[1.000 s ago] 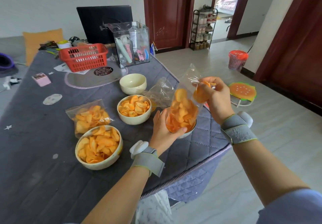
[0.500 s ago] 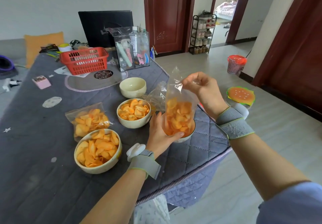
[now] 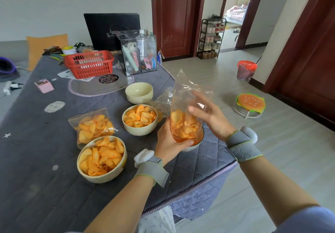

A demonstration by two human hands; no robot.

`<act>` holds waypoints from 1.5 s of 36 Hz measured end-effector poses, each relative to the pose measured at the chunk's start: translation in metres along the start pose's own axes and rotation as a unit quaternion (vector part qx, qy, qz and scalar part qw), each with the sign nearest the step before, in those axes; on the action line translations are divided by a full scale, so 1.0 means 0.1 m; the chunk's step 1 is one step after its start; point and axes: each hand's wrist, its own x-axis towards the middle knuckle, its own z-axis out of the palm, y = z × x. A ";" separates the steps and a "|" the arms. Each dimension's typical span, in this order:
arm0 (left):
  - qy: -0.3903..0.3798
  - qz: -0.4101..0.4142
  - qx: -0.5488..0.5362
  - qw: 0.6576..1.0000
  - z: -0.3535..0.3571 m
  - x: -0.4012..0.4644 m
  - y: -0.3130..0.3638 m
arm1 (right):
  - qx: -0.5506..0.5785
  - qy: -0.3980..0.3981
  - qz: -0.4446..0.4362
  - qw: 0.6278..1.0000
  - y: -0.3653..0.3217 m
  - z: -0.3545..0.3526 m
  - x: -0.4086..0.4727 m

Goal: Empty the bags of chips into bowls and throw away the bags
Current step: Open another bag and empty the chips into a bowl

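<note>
A clear bag of orange chips stands upright over a bowl at the table's right edge. My left hand grips the bag's bottom. My right hand is beside the bag on its right, fingers spread, touching its side. Two bowls full of chips sit to the left, with an empty bowl behind them. A sealed bag of chips lies flat on the table. An empty clear bag lies behind the held one.
A red basket, a clear box and a black monitor stand at the table's far end. On the floor to the right are a red-lined waste basket and a burger-shaped stool.
My right hand has let go of the bag's top and dropped to its side, fingers spread. The bag has been turned upright over the bowl, chips settled at its bottom.
</note>
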 end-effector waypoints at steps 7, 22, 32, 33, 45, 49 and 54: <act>-0.014 -0.029 -0.014 0.999 0.00 0.03 0.00 | -0.134 -0.059 0.016 0.989 0.19 0.07 0.00; 0.019 -0.021 -0.062 0.998 0.09 0.06 0.01 | -0.127 0.010 -0.066 0.990 0.17 0.05 0.01; 0.004 -0.039 -0.060 0.997 0.05 0.07 0.03 | -0.036 0.061 -0.094 0.993 0.15 0.07 0.02; 0.004 -0.035 -0.059 0.998 0.06 0.07 0.04 | -0.050 0.050 -0.093 0.993 0.17 0.08 0.02; -0.019 -0.026 0.005 0.999 0.01 0.10 0.06 | 0.002 0.087 -0.040 0.995 0.37 -0.05 -0.01; -0.009 -0.012 0.024 1.000 0.01 0.10 0.09 | 0.037 0.104 -0.008 0.994 0.42 -0.07 -0.06; -0.001 -0.016 0.013 1.000 0.00 0.09 0.09 | 0.098 0.103 0.014 0.990 0.47 -0.04 -0.09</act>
